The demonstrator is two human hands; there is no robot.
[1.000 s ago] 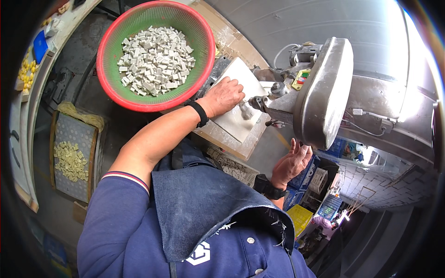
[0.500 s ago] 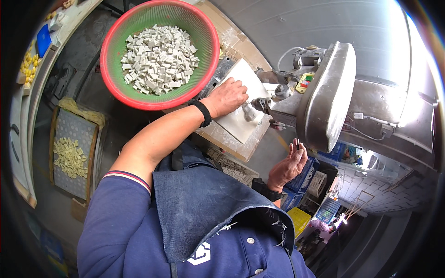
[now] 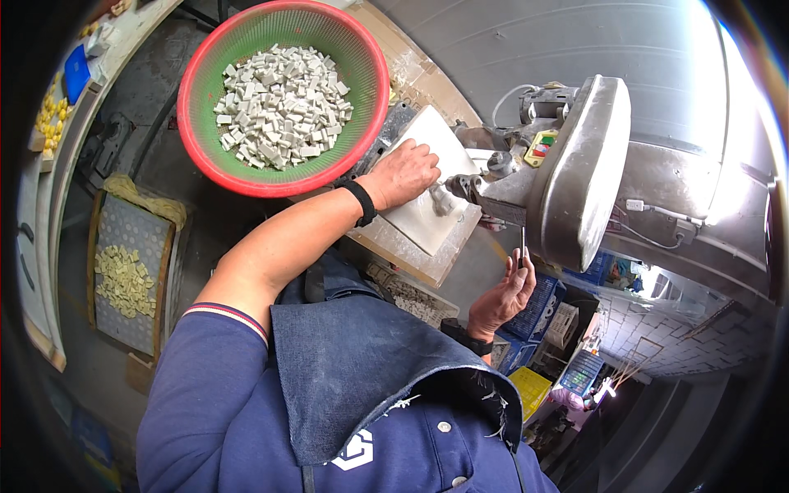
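Observation:
My left hand (image 3: 404, 174) rests on a white board (image 3: 423, 230), its fingers curled together beside the metal chuck (image 3: 464, 187) of a bench drill press (image 3: 579, 172). What the fingertips hold, if anything, is hidden beneath them. Below the machine's grey cover, my right hand (image 3: 500, 302) has its fingertips closed around a thin dark metal lever (image 3: 523, 238). Left of the board, a big plastic basket with a red rim (image 3: 191, 144) and green mesh inside bears a heap of small white blocks (image 3: 283, 107).
A tray (image 3: 123, 226) with pale pieces stands at the lower left. Yellow pieces (image 3: 54, 115) and a blue box (image 3: 77, 72) lie on a far-left bench. Blue crates (image 3: 538, 308) stand beyond my right hand. Another container of white pieces (image 3: 419, 304) sits below the worktable.
My right hand has shifted slightly left, and more of the lever now shows above its fingers. My left hand stays in nearly the same place on the board.

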